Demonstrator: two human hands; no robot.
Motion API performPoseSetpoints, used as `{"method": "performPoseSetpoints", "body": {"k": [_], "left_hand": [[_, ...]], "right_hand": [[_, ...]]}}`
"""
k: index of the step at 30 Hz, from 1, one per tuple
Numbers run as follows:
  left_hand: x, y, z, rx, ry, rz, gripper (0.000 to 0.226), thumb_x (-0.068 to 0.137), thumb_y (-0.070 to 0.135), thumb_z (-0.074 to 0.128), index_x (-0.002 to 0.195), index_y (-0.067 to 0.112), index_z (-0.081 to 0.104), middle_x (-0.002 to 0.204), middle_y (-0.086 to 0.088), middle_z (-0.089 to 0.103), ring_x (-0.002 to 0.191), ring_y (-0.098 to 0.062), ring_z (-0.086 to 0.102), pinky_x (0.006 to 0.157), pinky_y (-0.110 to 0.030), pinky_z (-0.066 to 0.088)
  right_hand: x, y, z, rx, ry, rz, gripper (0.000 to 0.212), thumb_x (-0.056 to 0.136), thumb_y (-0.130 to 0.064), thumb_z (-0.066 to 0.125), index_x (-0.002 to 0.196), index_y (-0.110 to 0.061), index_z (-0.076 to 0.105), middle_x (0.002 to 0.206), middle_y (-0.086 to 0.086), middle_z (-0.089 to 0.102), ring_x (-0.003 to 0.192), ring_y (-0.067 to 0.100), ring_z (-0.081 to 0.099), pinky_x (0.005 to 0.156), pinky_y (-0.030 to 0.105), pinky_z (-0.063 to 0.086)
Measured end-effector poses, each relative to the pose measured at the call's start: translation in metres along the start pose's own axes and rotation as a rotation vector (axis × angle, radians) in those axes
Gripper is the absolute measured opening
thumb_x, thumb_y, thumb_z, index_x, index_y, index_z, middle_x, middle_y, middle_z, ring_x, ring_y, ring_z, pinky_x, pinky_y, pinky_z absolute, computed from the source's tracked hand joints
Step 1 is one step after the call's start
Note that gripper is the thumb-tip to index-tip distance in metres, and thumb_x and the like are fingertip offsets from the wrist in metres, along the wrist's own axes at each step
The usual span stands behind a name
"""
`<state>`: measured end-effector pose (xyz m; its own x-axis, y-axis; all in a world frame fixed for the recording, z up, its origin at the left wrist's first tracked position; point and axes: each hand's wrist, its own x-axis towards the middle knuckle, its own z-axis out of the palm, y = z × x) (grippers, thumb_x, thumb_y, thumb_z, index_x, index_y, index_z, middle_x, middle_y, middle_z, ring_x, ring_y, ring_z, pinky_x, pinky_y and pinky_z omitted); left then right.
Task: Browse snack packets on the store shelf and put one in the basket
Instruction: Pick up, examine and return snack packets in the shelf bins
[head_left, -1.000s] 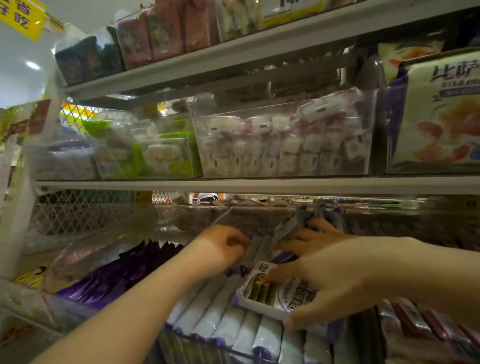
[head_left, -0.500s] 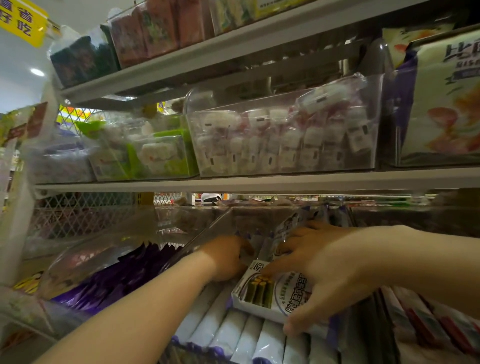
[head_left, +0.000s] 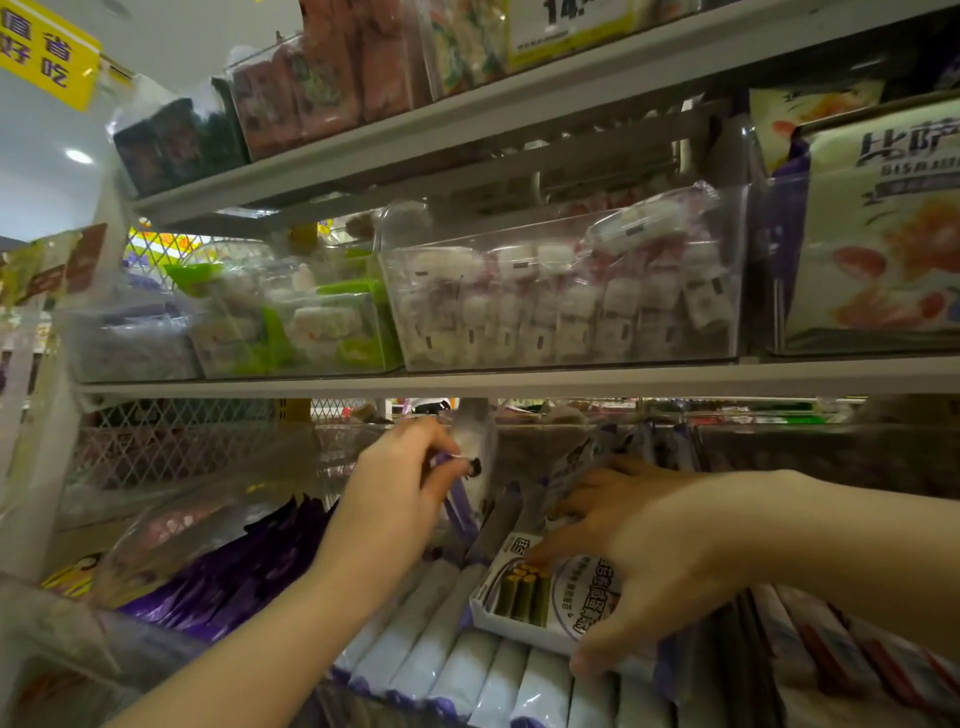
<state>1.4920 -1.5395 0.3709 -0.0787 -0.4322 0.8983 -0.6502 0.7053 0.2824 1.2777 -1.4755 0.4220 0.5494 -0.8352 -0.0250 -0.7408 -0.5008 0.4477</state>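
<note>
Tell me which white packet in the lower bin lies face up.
The packet printed with green rolls, gripped by the right hand. It lies flat atop the row; the other white packets stand on edge.

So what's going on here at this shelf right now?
A person is browsing snack packets below the grey shelf board. The left hand pinches a small packet, too blurred to read, above the row of white packets. The right hand grips a white packet showing green rolls, lying on that row. No basket is in view.
</note>
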Motion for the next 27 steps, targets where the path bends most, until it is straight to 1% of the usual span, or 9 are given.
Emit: {"method": "performPoseSetpoints", "body": {"k": [1,3,6,9,13,18,21,23,27], "left_hand": [[-0.006,0.002,-0.012,-0.001,0.040,0.051,0.023,0.084,0.020,0.070,0.076,0.034,0.054,0.079,0.016,0.056,0.077,0.003,0.055,0.065,-0.009,0.041],[-0.018,0.002,-0.032,0.005,0.086,0.087,0.015,0.084,0.017,0.070,0.079,0.025,0.058,0.080,0.012,0.057,0.080,-0.001,0.056,0.068,-0.011,0.042],[-0.037,0.004,-0.051,0.047,0.089,0.081,0.012,0.084,0.013,0.071,0.080,0.017,0.061,0.079,0.009,0.057,0.080,-0.006,0.055,0.068,-0.014,0.042],[-0.054,0.007,-0.066,0.081,0.067,0.114,0.011,0.084,0.010,0.072,0.081,0.015,0.061,0.078,0.010,0.055,0.078,-0.005,0.054,0.068,-0.014,0.042],[-0.073,0.012,-0.086,0.102,0.060,0.152,0.014,0.081,0.009,0.073,0.079,0.016,0.061,0.077,0.008,0.054,0.076,-0.005,0.053,0.067,-0.006,0.039],[-0.088,0.020,-0.102,0.011,0.083,0.074,0.012,0.083,0.009,0.071,0.081,0.017,0.062,0.079,0.008,0.057,0.074,-0.004,0.057,0.062,-0.008,0.042],[-0.094,0.024,-0.106,-0.037,0.101,-0.001,0.013,0.085,0.010,0.070,0.080,0.020,0.062,0.078,0.009,0.059,0.069,0.002,0.058,0.059,-0.007,0.041],[-0.097,0.024,-0.109,-0.076,0.097,-0.066,0.016,0.086,0.013,0.070,0.079,0.024,0.061,0.078,0.006,0.064,0.070,-0.002,0.062,0.060,-0.012,0.045],[-0.099,0.023,-0.114,-0.109,0.094,-0.158,0.015,0.087,0.017,0.069,0.080,0.027,0.061,0.076,0.002,0.068,0.067,-0.005,0.061,0.060,-0.011,0.042]], "right_hand": [[0.000,-0.005,0.001,-0.023,-0.006,0.007,0.074,0.081,-0.074,0.046,0.143,-0.037,0.033,0.149,0.001,0.032,0.139,0.026,0.019,0.113,0.050,0.014],[-0.002,-0.015,0.001,-0.014,-0.028,0.022,0.082,0.073,-0.084,0.042,0.141,-0.037,0.037,0.152,-0.004,0.027,0.140,0.023,0.017,0.113,0.045,0.016],[-0.005,-0.027,0.000,-0.013,0.040,0.019,0.086,0.070,-0.086,0.042,0.137,-0.032,0.042,0.150,-0.004,0.032,0.137,0.020,0.025,0.112,0.041,0.024],[-0.010,-0.036,0.002,0.029,0.044,0.019,0.078,0.076,-0.075,0.049,0.143,-0.039,0.028,0.145,-0.007,0.043,0.133,0.017,0.038,0.110,0.042,0.033],[-0.023,-0.047,0.008,0.038,0.045,-0.014,0.076,0.083,-0.062,0.049,0.147,-0.048,0.011,0.148,-0.004,0.040,0.131,0.019,0.041,0.106,0.036,0.038],[-0.033,-0.058,0.014,-0.080,-0.010,0.104,0.076,0.085,-0.071,0.039,0.149,-0.044,0.006,0.147,0.003,0.040,0.130,0.025,0.041,0.106,0.038,0.032],[-0.040,-0.060,0.016,-0.081,-0.025,0.159,0.077,0.085,-0.076,0.029,0.150,-0.043,0.002,0.152,0.005,0.034,0.138,0.027,0.034,0.116,0.047,0.015],[-0.046,-0.061,0.019,-0.072,-0.029,0.163,0.080,0.082,-0.080,0.021,0.150,-0.043,-0.002,0.155,0.002,0.027,0.142,0.025,0.026,0.118,0.048,0.006],[-0.051,-0.066,0.020,-0.051,0.007,0.167,0.081,0.080,-0.082,0.017,0.149,-0.044,-0.004,0.156,-0.001,0.025,0.143,0.023,0.023,0.117,0.048,0.003]]}}
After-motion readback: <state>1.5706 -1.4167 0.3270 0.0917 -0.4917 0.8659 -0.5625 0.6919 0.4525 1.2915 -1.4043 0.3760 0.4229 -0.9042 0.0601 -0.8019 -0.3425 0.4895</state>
